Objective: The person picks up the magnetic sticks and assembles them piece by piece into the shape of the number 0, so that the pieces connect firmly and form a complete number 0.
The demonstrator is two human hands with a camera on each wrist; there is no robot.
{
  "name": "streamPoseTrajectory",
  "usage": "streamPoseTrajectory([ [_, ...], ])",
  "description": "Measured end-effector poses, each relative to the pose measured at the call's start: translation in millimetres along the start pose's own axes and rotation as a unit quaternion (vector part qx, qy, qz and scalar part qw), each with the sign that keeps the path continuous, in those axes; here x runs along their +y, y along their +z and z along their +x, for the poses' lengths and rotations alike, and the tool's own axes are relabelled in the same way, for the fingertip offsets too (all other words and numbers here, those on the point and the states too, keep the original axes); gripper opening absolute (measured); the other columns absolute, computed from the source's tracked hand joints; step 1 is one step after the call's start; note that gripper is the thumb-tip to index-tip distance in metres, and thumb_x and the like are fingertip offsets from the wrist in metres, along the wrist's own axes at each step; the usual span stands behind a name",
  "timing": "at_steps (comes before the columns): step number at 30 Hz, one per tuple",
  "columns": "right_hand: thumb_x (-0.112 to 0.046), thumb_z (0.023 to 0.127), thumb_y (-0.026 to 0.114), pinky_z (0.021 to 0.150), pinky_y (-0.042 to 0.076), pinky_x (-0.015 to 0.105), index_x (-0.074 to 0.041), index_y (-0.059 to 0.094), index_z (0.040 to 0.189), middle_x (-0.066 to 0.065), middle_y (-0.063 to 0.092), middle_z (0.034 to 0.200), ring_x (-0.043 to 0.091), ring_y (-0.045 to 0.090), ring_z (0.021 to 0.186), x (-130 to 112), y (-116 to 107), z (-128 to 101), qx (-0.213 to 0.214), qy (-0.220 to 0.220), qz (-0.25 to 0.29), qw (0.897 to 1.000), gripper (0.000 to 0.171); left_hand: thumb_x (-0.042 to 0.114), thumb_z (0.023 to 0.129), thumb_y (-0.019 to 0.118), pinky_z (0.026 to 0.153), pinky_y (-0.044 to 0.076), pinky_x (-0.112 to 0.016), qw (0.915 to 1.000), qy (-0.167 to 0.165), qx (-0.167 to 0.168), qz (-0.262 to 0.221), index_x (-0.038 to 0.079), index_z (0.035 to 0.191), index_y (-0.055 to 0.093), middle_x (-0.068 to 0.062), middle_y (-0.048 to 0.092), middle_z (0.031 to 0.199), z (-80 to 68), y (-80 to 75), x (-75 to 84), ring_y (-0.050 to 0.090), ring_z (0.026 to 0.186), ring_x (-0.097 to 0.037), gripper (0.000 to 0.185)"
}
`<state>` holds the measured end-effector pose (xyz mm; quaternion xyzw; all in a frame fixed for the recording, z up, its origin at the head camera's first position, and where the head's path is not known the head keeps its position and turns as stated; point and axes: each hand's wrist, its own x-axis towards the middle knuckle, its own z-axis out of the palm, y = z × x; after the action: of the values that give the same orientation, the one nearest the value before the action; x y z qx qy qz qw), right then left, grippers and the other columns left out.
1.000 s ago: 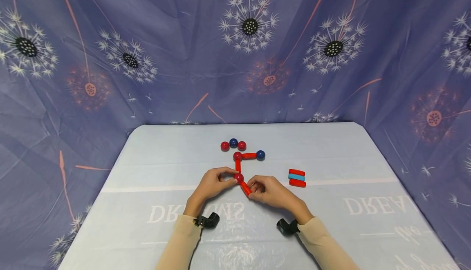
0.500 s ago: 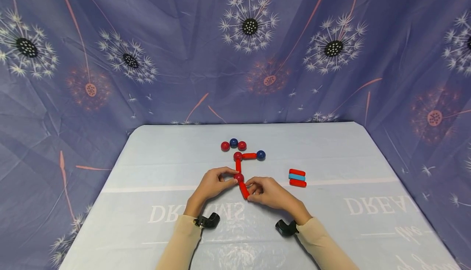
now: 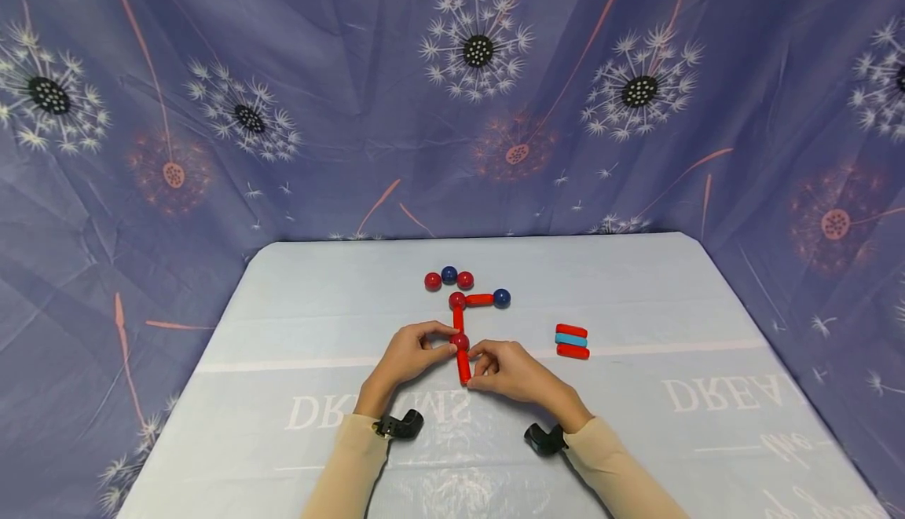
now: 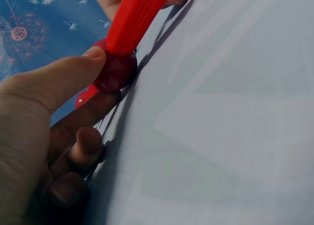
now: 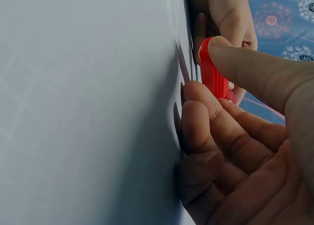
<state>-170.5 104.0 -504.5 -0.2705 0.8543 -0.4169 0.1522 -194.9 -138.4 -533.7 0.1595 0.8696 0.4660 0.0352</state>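
Observation:
My left hand (image 3: 413,352) pinches a dark red ball (image 4: 117,70) between thumb and finger. From that ball a red rod (image 3: 463,367) runs toward me, and my right hand (image 3: 509,370) holds its near end, the thumb on the tip in the right wrist view. Another red rod (image 3: 458,319) leads away from the pinched ball to a second red ball (image 3: 457,301). A third red rod (image 3: 480,299) goes right from there and ends at a dark blue ball (image 3: 501,297). The joined pieces lie low along the white tabletop.
Behind the joined pieces sit a loose red ball (image 3: 433,281), a blue ball (image 3: 448,274) and another red ball (image 3: 465,279). On the right lie a blue rod (image 3: 571,340) and two red rods, side by side. A purple dandelion-print curtain (image 3: 339,111) surrounds the table (image 3: 636,283).
The near red rod has swung from slanting right to pointing almost straight toward me, my right hand moving slightly left with it. My left hand stays on the ball.

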Motion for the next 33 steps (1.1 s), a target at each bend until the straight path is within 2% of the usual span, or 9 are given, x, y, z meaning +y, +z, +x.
streamPoseTrajectory([
  [5, -0.023, 0.088, 0.084, 0.063, 0.049, 0.022, -0.004, 0.067, 0.115, -0.009, 0.070, 0.082, 0.004, 0.057, 0.066, 0.2, 1.9, 1.7, 0.007, -0.007, -0.009, 1.000, 0.037, 0.031, 0.089, 0.082, 0.051, 0.037, -0.022, 0.9999, -0.009, -0.004, 0.001, 0.026, 0.115, 0.078, 0.005, 0.058, 0.068, 0.3, -0.6, 1.4, 0.046, 0.054, -0.006, 0.026],
  [16, -0.025, 0.086, 0.085, 0.061, 0.047, 0.022, -0.005, 0.067, 0.114, -0.010, 0.067, 0.081, 0.006, 0.055, 0.065, -0.6, 1.8, 1.4, 0.007, 0.005, -0.014, 1.000, 0.039, 0.032, 0.089, 0.082, 0.051, 0.038, -0.023, 0.9999, -0.006, 0.001, -0.015, 0.026, 0.113, 0.078, 0.005, 0.058, 0.068, -0.4, -0.5, 2.7, 0.047, 0.054, -0.006, 0.025],
  [33, -0.029, 0.086, 0.085, 0.060, 0.047, 0.022, -0.006, 0.067, 0.114, -0.011, 0.066, 0.080, 0.006, 0.055, 0.063, 0.9, 2.5, 2.1, 0.008, 0.000, -0.023, 1.000, 0.041, 0.030, 0.088, 0.082, 0.052, 0.039, -0.022, 1.0000, -0.001, 0.004, -0.002, 0.025, 0.114, 0.078, 0.006, 0.061, 0.072, -0.4, -0.1, 1.2, 0.048, 0.055, -0.006, 0.026],
])
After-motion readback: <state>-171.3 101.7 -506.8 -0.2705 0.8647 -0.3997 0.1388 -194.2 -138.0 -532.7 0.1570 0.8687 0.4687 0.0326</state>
